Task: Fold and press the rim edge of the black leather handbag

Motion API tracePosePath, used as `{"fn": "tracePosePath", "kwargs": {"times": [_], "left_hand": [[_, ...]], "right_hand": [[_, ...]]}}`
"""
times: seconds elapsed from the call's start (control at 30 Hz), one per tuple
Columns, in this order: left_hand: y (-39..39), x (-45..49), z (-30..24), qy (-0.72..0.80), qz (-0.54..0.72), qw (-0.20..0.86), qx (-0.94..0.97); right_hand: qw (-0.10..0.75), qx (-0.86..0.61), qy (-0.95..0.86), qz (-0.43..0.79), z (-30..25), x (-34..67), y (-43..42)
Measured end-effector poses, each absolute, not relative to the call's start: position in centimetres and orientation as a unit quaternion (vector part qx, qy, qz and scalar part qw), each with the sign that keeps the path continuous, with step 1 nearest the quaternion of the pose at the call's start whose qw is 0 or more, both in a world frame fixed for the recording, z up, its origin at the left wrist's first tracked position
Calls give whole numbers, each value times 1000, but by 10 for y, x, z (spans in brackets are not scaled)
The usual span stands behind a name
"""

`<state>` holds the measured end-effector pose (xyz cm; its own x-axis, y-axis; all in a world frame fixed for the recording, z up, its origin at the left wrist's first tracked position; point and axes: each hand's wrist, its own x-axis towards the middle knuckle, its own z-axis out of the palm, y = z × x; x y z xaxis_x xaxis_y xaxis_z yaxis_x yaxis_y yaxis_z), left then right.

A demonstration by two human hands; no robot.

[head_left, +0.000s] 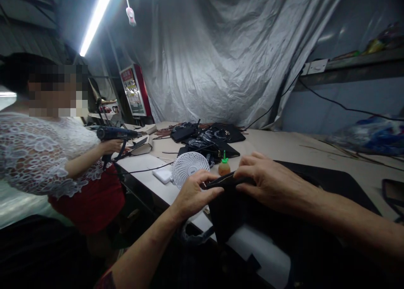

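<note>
Left grip [193, 195] and right grip [263, 177] pinch black workpiece [221, 216] | bottle [224, 167] stands just beyond | stray nudge could topple it

The lower part of your black piece [221, 215] sinks into shadow, so you can't make out its shape, and your left grip [192, 194] hides part of the white fan [187, 166]. Your right forearm [347, 213] runs off the right edge. The co-worker [41, 150] is cut off at the left, head blurred; the red cabinet's [134, 91] lettering is too small to read.
</note>
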<state>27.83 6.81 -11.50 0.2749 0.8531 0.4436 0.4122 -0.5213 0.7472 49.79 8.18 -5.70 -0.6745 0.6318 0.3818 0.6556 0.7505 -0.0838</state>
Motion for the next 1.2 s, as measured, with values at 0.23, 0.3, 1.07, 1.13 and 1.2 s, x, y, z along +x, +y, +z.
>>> {"fn": "tracePosePath", "kwargs": {"times": [0.23,0.3,1.07,1.13,1.2], "left_hand": [[68,280,-112,427,426,251,757],[68,280,-113,423,429,246,760],[74,294,-112,454,465,138,747],[76,295,-113,470,468,137,735],[78,294,-113,475,471,146,729]], "right_hand": [[186,-331,-925,-26,-64,487,93],[187,-321,-928,-30,-65,486,94],[141,-436,-882,-111,-58,464,91],[139,-428,-889,-86,-56,470,92],[132,-431,-891,-57,-54,480,94]]}}
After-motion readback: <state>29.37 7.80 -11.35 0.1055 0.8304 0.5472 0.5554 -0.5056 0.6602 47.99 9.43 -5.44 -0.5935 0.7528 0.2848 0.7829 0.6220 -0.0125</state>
